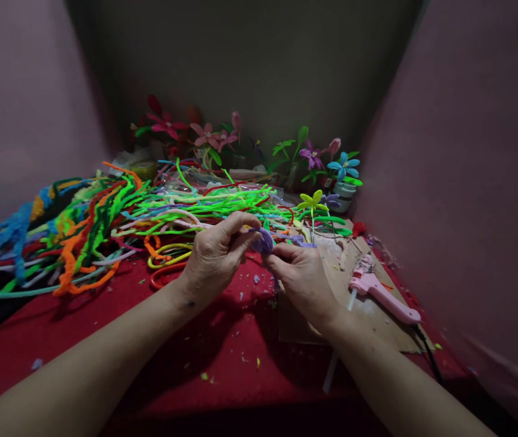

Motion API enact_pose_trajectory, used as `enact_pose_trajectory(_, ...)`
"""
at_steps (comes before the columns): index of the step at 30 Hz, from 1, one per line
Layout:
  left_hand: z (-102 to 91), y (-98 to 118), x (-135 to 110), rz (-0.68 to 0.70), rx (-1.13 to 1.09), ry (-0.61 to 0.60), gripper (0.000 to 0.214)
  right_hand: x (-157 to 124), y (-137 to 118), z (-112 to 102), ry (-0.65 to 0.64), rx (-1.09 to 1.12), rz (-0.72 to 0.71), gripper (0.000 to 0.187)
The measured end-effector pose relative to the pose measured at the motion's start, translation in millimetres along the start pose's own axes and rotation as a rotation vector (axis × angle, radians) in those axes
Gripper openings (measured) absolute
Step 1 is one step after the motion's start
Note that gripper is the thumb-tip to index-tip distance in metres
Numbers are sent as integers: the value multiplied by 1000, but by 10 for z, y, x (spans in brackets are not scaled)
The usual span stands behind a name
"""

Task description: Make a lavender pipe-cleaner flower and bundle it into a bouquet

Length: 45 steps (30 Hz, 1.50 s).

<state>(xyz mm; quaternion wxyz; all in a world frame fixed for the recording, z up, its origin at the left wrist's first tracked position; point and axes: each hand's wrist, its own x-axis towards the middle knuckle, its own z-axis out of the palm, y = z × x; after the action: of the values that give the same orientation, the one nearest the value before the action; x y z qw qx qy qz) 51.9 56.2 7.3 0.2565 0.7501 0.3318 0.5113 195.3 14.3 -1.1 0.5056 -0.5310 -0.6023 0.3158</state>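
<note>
My left hand (220, 252) and my right hand (302, 276) meet over the red cloth (104, 328). Both pinch a small purple pipe-cleaner piece (264, 241) held between their fingertips. The left thumb and fingers curl over it from the left. My right hand's fingers close on it from below right. A heap of loose pipe cleaners (104, 218) in green, orange, blue and other colours lies just behind and to the left of the hands.
A pink glue gun (379, 290) lies on a cardboard sheet (368, 315) right of my hands, its black cord trailing toward me. Finished pipe-cleaner flowers (313, 155) stand along the back wall. A yellow-green flower (312, 201) stands nearer. Small scraps dot the cloth.
</note>
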Motion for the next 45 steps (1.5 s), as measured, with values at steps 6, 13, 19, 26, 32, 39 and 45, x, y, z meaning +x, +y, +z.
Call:
enact_pose_trajectory(6,-26,7,7,22,62,-39,4,9,19,1,-33,86,46,18)
enact_pose_trajectory(13,-36,13,-13,67,91,-63,5,52,82,-24,-144,416,248,14)
enact_pose_trajectory(19,-40,46,-32,113,112,-59,6,79,180,-47,-218,547,335,7)
enact_pose_trajectory(26,-62,57,-35,167,146,-83,7,87,182,-53,-207,496,340,18)
enact_pose_trajectory(32,-58,38,-32,232,208,-62,7,67,121,-49,-274,494,340,24)
enact_pose_trajectory(39,-49,16,-43,188,193,-35,6,23,25,-47,-204,380,253,24)
enact_pose_trajectory(45,-60,32,-57,228,158,-59,7,37,52,-64,-219,369,237,23)
